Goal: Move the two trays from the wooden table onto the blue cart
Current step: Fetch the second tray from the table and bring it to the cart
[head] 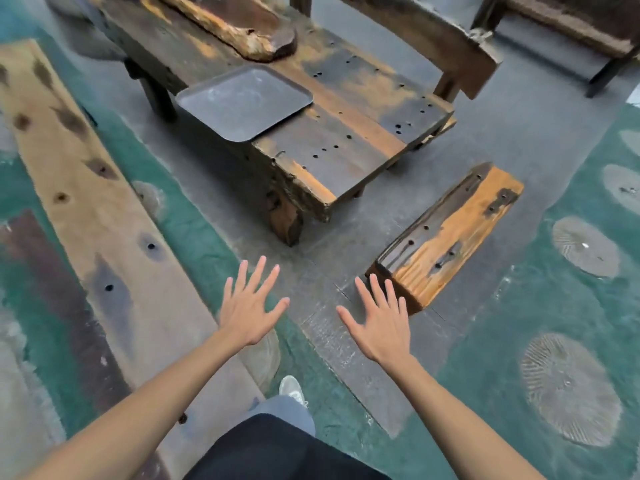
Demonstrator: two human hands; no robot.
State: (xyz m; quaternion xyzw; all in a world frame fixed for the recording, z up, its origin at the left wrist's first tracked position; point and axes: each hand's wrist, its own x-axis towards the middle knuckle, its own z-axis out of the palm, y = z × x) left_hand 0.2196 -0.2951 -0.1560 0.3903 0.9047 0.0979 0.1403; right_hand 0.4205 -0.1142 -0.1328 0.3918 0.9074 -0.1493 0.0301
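A dark grey metal tray lies on the low wooden table, overhanging its left edge. I see only this one tray, and no blue cart is in view. My left hand and my right hand are stretched out in front of me with fingers spread, palms down, holding nothing. Both hover over the floor well short of the table, about a table-length from the tray.
A short wooden block lies on the floor just beyond my right hand. A long wooden plank runs along the left. A rough log slab rests on the table's far end. Wooden benches stand behind. My shoe is below.
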